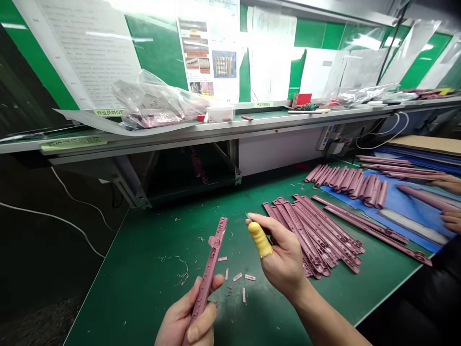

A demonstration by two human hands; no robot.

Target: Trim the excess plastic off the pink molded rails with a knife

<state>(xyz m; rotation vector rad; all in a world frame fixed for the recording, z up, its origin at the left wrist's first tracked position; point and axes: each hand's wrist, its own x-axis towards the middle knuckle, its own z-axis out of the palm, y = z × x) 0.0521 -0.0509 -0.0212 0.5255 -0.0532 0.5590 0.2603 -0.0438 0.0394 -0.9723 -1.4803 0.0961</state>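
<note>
My left hand (pixel 196 312) is wrapped round a long, narrow pink plastic strip (pixel 209 269), held upright and tilted to the right. Near its upper end the strip bears a rounded, curled bit, with small studs along its face. My right hand (pixel 279 252) wears a yellow finger cot (pixel 260 239) on the thumb and pinches a small blade (pixel 247 216); only its thin tip shows. Blade and strip are apart. Small pink offcuts (pixel 237 277) and thin shavings (pixel 183 276) lie on the green table beneath. Right of my right hand lies a pile of similar pink strips (pixel 306 230).
Rows of pink curved pieces (pixel 349 182) lie on a blue sheet (pixel 414 211) at the right, where another person's hands (pixel 452 218) hold a piece. A shelf (pixel 252 117) carrying plastic bags (pixel 154 103) and a clear box (pixel 220 114) runs across the table's back.
</note>
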